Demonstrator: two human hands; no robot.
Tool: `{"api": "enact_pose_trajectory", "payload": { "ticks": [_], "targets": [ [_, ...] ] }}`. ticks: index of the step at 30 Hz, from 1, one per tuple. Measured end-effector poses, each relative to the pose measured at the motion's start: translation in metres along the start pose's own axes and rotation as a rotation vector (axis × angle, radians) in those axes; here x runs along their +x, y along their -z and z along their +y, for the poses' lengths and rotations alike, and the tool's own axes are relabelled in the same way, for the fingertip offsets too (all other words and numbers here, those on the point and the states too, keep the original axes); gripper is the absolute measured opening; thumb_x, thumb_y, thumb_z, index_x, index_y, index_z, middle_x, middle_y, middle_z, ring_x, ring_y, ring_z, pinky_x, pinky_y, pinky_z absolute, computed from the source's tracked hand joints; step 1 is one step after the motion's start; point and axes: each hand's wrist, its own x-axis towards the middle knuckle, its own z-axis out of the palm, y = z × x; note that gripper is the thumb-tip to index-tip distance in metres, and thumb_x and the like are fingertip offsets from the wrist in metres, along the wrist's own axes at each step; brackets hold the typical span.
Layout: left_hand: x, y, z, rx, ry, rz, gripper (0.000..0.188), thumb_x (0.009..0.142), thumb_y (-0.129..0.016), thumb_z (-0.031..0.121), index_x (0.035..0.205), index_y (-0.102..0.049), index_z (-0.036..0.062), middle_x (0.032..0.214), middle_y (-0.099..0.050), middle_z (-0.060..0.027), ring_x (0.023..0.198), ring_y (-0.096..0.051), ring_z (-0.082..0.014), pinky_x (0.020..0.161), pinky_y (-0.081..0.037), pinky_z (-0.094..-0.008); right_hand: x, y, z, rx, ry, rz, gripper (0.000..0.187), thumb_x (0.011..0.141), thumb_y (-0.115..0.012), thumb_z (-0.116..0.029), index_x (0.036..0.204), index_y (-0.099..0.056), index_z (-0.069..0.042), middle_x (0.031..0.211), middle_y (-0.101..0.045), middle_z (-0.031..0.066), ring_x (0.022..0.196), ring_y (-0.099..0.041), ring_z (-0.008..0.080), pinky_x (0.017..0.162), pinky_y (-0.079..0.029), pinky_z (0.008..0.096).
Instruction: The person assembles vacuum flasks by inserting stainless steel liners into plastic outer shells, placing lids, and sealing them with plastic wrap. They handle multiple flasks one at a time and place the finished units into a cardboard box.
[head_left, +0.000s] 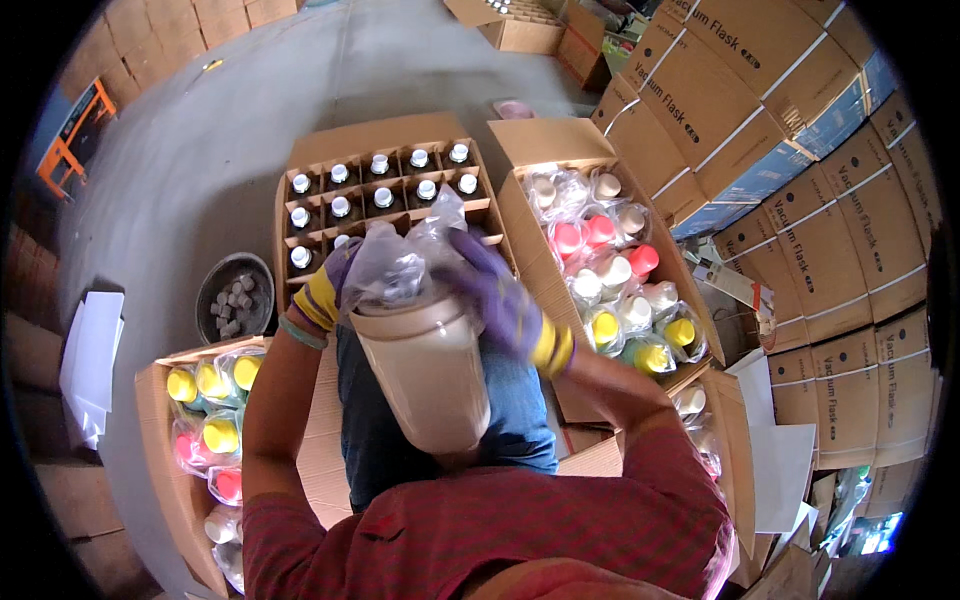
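Observation:
A beige flask body (425,380) leans upright between my thighs, its wide rim (405,318) uppermost. Clear plastic bag film (385,268) is bunched over the mouth, and a loose end sticks up toward the carton beyond. My left hand (328,287), in a purple and yellow glove, is closed on the film at the left of the rim; the film partly hides its fingers. On the right of the bag, my gloved right hand (500,305) is smeared by motion, so its grip is unclear.
Ahead, a divided carton (375,130) holds several white-topped bottle-like pieces. Open cartons of bagged, colour-capped flasks stand at right (690,290) and left (150,420). A dark bowl (205,290) of small grey lumps sits on the floor. Stacked boxes (740,110) line the right.

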Motion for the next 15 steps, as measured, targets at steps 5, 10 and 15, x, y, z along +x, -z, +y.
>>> {"api": "enact_pose_trajectory", "payload": {
  "ticks": [5,10,15],
  "targets": [
    [-0.003,-0.003,0.035,0.184,-0.173,0.263,0.041,0.087,-0.068,0.011,0.125,-0.055,0.0039,0.120,-0.061,-0.0086,0.108,-0.059,-0.0191,0.097,-0.047,-0.0347,0.034,0.014,0.060,-0.087,-0.128,-0.485,0.037,0.086,-0.066,-0.013,0.120,-0.061,0.000,0.116,-0.064,0.0166,0.108,-0.061,0.0248,0.092,-0.050,0.0354],
    [-0.041,-0.013,0.048,-0.570,0.043,0.458,0.049,0.099,-0.043,0.036,0.132,-0.050,0.0015,0.133,-0.053,-0.0141,0.128,-0.047,-0.0262,0.108,-0.035,-0.0364,-0.024,-0.012,0.068,-0.219,-0.009,-0.405,0.029,0.085,-0.062,-0.015,0.113,-0.066,-0.007,0.116,-0.064,0.0154,0.108,-0.060,0.0322,0.094,-0.047,0.0371],
    [-0.054,-0.039,0.071,-0.132,-0.092,0.428,0.047,0.101,-0.034,0.036,0.108,-0.064,0.0012,0.112,-0.063,-0.0150,0.114,-0.055,-0.0288,0.111,-0.029,-0.0467,-0.078,0.002,0.015,-0.982,0.203,-0.967,0.034,0.082,-0.053,-0.029,0.108,-0.068,-0.014,0.119,-0.063,0.0094,0.127,-0.046,0.0313,0.109,-0.028,0.0544]
  ]
}}
